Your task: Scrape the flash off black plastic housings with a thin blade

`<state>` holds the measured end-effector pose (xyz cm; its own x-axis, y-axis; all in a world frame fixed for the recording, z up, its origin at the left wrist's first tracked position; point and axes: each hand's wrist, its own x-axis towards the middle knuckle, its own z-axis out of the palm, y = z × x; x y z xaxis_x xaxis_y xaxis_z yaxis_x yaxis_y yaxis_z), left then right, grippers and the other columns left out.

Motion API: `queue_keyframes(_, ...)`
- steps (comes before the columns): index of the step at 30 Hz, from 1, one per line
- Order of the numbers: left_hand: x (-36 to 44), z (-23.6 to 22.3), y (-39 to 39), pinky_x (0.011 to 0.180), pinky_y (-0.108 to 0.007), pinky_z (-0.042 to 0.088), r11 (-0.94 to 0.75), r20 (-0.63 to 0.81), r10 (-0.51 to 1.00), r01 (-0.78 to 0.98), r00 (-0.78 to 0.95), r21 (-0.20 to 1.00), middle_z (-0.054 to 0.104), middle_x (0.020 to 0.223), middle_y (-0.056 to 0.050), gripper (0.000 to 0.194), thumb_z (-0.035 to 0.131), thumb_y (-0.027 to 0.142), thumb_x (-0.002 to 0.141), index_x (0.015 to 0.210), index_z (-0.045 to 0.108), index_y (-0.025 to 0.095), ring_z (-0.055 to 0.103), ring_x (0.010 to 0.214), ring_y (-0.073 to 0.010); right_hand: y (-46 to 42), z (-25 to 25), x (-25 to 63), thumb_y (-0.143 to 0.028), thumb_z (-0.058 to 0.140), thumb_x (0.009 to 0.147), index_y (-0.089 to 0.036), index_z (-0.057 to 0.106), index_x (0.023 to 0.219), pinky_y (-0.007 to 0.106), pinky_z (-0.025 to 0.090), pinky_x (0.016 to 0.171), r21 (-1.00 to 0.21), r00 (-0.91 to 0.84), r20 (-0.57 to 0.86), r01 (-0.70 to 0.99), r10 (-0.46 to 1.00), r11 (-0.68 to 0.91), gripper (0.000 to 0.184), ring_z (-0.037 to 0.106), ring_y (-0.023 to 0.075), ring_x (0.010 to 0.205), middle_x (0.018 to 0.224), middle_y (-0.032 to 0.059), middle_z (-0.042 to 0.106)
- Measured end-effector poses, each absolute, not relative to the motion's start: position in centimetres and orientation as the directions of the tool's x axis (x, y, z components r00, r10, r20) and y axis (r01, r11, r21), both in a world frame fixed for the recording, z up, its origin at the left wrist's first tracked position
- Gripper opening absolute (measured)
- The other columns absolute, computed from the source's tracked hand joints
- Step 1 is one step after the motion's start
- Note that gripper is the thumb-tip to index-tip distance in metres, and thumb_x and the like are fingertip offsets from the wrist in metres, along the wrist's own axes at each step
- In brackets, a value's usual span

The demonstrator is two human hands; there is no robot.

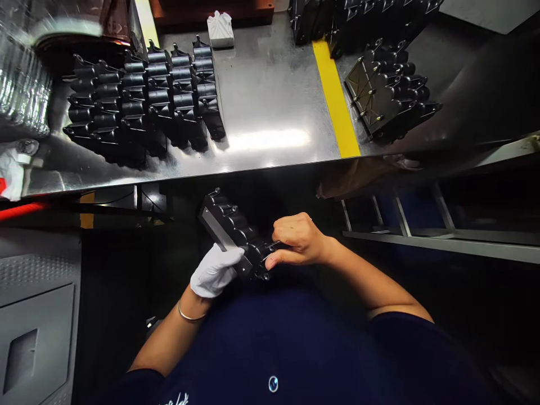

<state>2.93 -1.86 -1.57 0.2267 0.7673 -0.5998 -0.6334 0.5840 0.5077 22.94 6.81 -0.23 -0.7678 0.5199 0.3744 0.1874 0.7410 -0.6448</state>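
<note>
A black moulded plastic part with a ribbed, scalloped side and small screw lugs is held tilted in front of my body, below the table edge. My left hand, in a white glove, is closed around its lower left side, thumb on the flat face. My bare right hand is at the part's right end, fingers curled and thumb apart below them. A thin dark thing shows between those fingers, too small to name; I cannot tell whether it belongs to the part.
On the metal table stand rows of similar black parts at left and more black parts at right. Yellow tape crosses the tabletop. A white wrapped block lies at the back. Clear plastic trays are stacked far left; a metal rack is below right.
</note>
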Motion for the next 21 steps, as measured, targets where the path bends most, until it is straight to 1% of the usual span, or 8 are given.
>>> queue_keyframes(2, 3.1, -1.7, -2.0, 0.062, -0.028, 0.055, 0.568, -0.626, 0.756, -0.668, 0.192, 0.481, 0.072, 0.073, -0.003, 0.03, 0.083, 0.022, 0.061, 0.089, 0.073, 0.015, 0.067, 0.062, -0.0169, 6.9, -0.3, 22.8, -0.059, 0.049, 0.09, -0.02, 0.04, 0.052, 0.027, 0.021, 0.049, -0.633, -0.75, 0.395, 0.196, 0.53, 0.749, 0.055, 0.035, 0.0096, 0.048, 0.05, -0.0028, 0.038)
queue_keyframes(5, 3.3, -1.5, -2.0, 0.067, -0.029, 0.057, 0.556, -0.648, 0.743, -0.696, 0.17, 0.455, 0.071, 0.075, -0.003, 0.03, 0.08, 0.022, 0.065, 0.093, 0.072, 0.014, 0.067, 0.064, -0.0167, 7.0, -0.3, 22.6, -0.059, 0.05, 0.089, -0.019, 0.047, 0.057, 0.026, 0.025, 0.051, -0.625, -0.692, 0.434, 0.229, 0.577, 0.746, 0.051, 0.039, 0.01, 0.05, 0.053, -0.0018, 0.043)
queue_keyframes(9, 4.0, -0.8, -1.8, 0.071, -0.027, 0.058, 0.514, -0.657, 0.738, -0.758, 0.153, 0.402, 0.072, 0.075, -0.004, 0.019, 0.076, 0.016, 0.069, 0.087, 0.071, 0.012, 0.068, 0.065, -0.0152, 7.1, -0.5, 22.5, -0.064, 0.043, 0.09, -0.019, 0.05, 0.06, 0.026, 0.026, 0.052, -0.615, -0.651, 0.422, 0.306, 0.631, 0.727, 0.055, 0.04, 0.0109, 0.052, 0.054, -0.0006, 0.045)
queue_keyframes(11, 4.4, -0.2, -1.5, 0.074, -0.025, 0.059, 0.489, -0.7, 0.699, -0.812, 0.146, 0.319, 0.072, 0.074, -0.002, 0.014, 0.067, 0.009, 0.077, 0.09, 0.071, 0.012, 0.069, 0.067, -0.014, 7.1, -0.6, 22.5, -0.063, 0.039, 0.092, -0.019, 0.047, 0.056, 0.027, 0.025, 0.051, -0.603, -0.662, 0.371, 0.362, 0.652, 0.711, 0.057, 0.039, 0.0109, 0.052, 0.053, -0.0003, 0.044)
queue_keyframes(13, 4.8, 0.3, -1.2, 0.075, -0.022, 0.059, 0.458, -0.776, 0.611, -0.869, 0.154, 0.189, 0.072, 0.074, -0.002, 0.021, 0.052, 0.005, 0.087, 0.096, 0.069, 0.012, 0.071, 0.07, -0.0116, 7.1, -0.6, 22.6, -0.061, 0.036, 0.094, -0.019, 0.045, 0.055, 0.028, 0.024, 0.051, -0.591, -0.682, 0.32, 0.399, 0.658, 0.701, 0.058, 0.038, 0.011, 0.051, 0.052, -0.0001, 0.044)
queue_keyframes(15, 5.0, 0.7, -0.9, 0.074, -0.017, 0.059, 0.408, -0.829, 0.524, -0.912, 0.194, 0.044, 0.073, 0.076, -0.003, 0.03, 0.04, 0.005, 0.093, 0.102, 0.068, 0.012, 0.071, 0.071, -0.0094, 7.3, -0.6, 22.8, -0.056, 0.031, 0.097, -0.019, 0.047, 0.058, 0.027, 0.027, 0.052, -0.607, -0.699, 0.287, 0.396, 0.655, 0.689, 0.056, 0.041, 0.0114, 0.053, 0.054, 0.0006, 0.047)
queue_keyframes(18, 4.7, 0.9, -0.7, 0.072, -0.014, 0.058, 0.35, -0.823, 0.496, -0.931, 0.278, -0.104, 0.075, 0.079, -0.003, 0.031, 0.037, 0.009, 0.097, 0.103, 0.067, 0.013, 0.072, 0.07, -0.0086, 7.7, -0.4, 23.2, -0.044, 0.026, 0.101, -0.019, 0.054, 0.072, 0.026, 0.034, 0.056, -0.661, -0.682, 0.28, 0.373, 0.675, 0.651, 0.048, 0.049, 0.0124, 0.058, 0.064, 0.0027, 0.056)
queue_keyframes(21, 4.2, 0.6, -0.9, 0.073, -0.015, 0.059, 0.338, -0.8, 0.51, -0.929, 0.317, -0.152, 0.076, 0.082, -0.002, 0.027, 0.042, 0.012, 0.096, 0.097, 0.068, 0.015, 0.073, 0.071, -0.0088, 8.5, 0.1, 23.6, -0.035, 0.034, 0.1, -0.019, 0.057, 0.076, 0.025, 0.035, 0.056, -0.645, -0.695, 0.312, 0.345, 0.647, 0.682, 0.037, 0.05, 0.0123, 0.057, 0.063, 0.0022, 0.057)
